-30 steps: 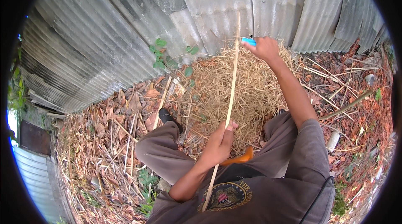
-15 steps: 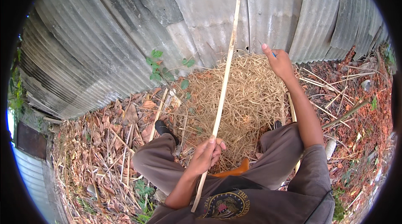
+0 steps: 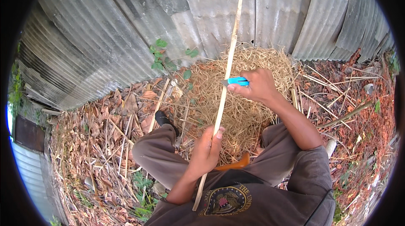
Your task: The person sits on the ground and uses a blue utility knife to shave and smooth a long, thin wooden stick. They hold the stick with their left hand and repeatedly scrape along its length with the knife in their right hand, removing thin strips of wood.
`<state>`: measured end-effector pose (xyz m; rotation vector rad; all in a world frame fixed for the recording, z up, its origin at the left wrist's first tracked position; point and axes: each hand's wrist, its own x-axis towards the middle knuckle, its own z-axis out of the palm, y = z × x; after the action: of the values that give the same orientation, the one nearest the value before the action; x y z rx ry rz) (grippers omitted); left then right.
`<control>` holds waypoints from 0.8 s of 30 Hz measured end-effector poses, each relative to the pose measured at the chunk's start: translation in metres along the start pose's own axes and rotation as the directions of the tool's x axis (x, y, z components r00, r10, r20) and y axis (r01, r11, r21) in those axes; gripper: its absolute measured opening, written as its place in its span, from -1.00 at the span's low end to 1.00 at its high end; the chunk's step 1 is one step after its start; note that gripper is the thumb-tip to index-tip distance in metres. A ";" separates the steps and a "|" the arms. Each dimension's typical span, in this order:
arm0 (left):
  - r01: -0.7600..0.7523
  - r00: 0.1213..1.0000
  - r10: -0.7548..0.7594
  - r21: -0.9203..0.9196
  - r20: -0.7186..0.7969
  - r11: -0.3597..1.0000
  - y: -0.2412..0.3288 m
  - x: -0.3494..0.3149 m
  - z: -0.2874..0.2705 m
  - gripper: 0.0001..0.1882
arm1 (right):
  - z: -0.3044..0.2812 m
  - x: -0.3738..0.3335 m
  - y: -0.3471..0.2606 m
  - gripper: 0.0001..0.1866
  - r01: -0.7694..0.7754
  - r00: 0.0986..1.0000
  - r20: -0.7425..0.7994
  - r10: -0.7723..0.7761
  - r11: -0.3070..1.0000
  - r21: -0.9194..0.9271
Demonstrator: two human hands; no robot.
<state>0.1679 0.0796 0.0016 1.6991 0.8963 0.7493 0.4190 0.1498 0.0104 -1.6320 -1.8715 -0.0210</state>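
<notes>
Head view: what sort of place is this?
Outdoors, probably a yard or strip of ground along a makeshift fence or wall: corrugated metal sheets line the far side, dry leaves litter the ground, and straw-like pale shavings lie heaped before the sheets.

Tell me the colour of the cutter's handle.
Bright blue; the handle shows best in the head view.

We note: matt wooden strip (image 3: 230, 57), centre; smooth plastic cutter handle (image 3: 239, 81); dull, ridged metal sheets (image 3: 215, 10), upper frame.
</notes>
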 end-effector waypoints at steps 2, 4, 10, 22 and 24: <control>-0.003 1.000 0.002 0.012 0.007 1.000 -0.001 -0.002 -0.001 -0.76 | 0.001 0.001 -0.002 -0.23 0.012 1.000 0.009 -0.012 1.000 0.002; 0.040 0.999 -0.041 -0.084 -0.017 0.996 0.006 0.001 -0.001 -0.76 | 0.003 0.000 -0.004 -0.24 0.057 0.998 0.015 -0.057 0.998 -0.005; 0.069 0.998 -0.070 -0.269 0.005 0.961 0.014 0.013 -0.003 -0.77 | 0.013 -0.011 -0.018 -0.25 0.181 0.983 0.019 -0.181 0.983 -0.005; 0.350 0.936 -0.218 -0.670 0.275 0.655 0.022 0.006 -0.010 -0.81 | 0.016 0.000 -0.005 -0.20 0.151 0.988 -0.021 -0.154 0.984 -0.094; 0.358 0.932 -0.198 -0.698 0.303 0.620 0.019 0.003 -0.008 -0.81 | 0.014 0.005 0.005 -0.20 0.109 0.993 -0.036 -0.114 0.987 -0.121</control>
<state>0.1665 0.0829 0.0222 0.8390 0.5636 0.5959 0.4167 0.1615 -0.0001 -1.5895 -1.9586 -0.2168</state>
